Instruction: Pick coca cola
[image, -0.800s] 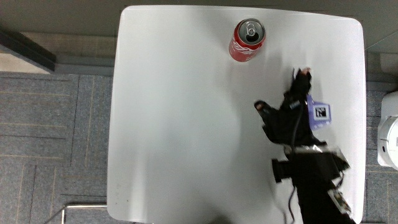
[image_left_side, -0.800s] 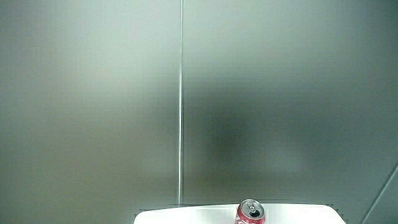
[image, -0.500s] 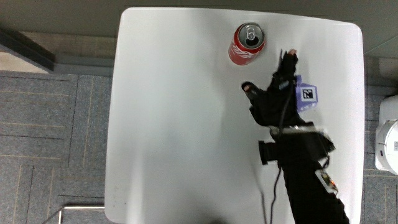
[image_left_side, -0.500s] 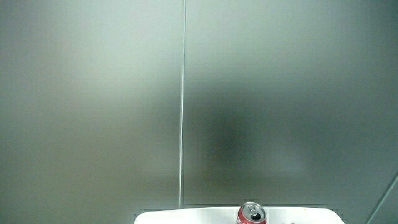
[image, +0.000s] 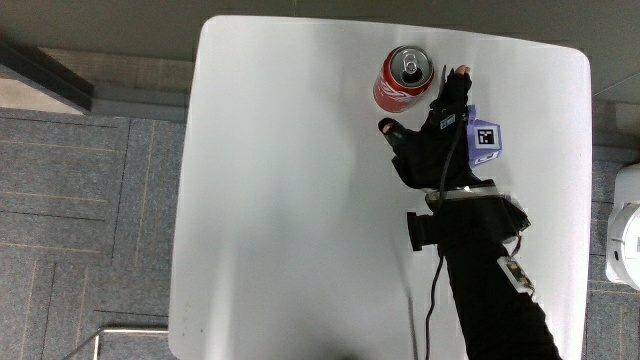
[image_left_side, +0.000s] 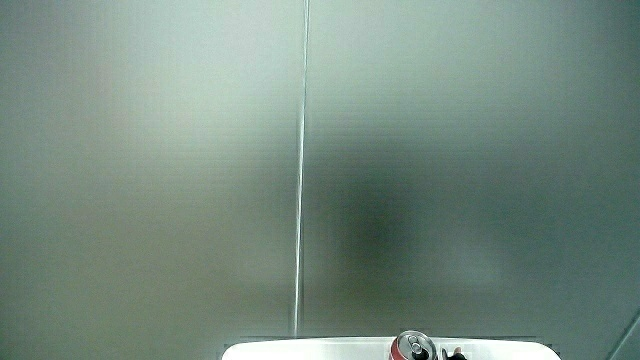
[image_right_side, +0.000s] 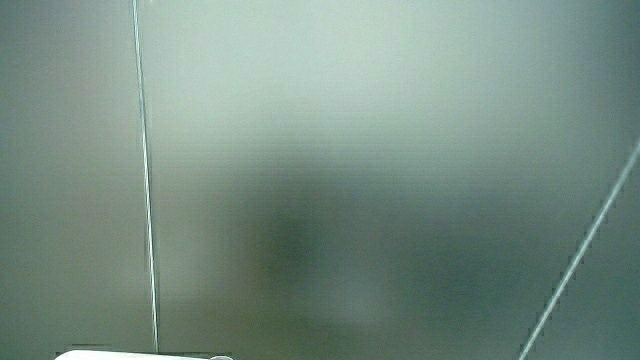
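A red Coca-Cola can (image: 405, 75) stands upright on the white table (image: 280, 200), close to the table's edge farthest from the person. The hand (image: 425, 105) in its black glove lies just beside the can, a little nearer to the person. Its fingers are spread and hold nothing. One fingertip (image: 460, 72) reaches level with the can's side, and the thumb (image: 386, 127) points out below the can. The patterned cube (image: 484, 137) sits on the back of the hand. In a side view only the can's top (image_left_side: 413, 347) and a fingertip (image_left_side: 452, 353) show above the table's rim.
Grey carpet (image: 90, 220) surrounds the table. A white appliance (image: 625, 240) stands on the floor by the table's edge near the forearm. Both side views show mostly a pale wall, with a sliver of the table (image_right_side: 100, 355) in one.
The hand has moved away from the person and toward the can, from the table's edge to right beside it. The can has not moved.
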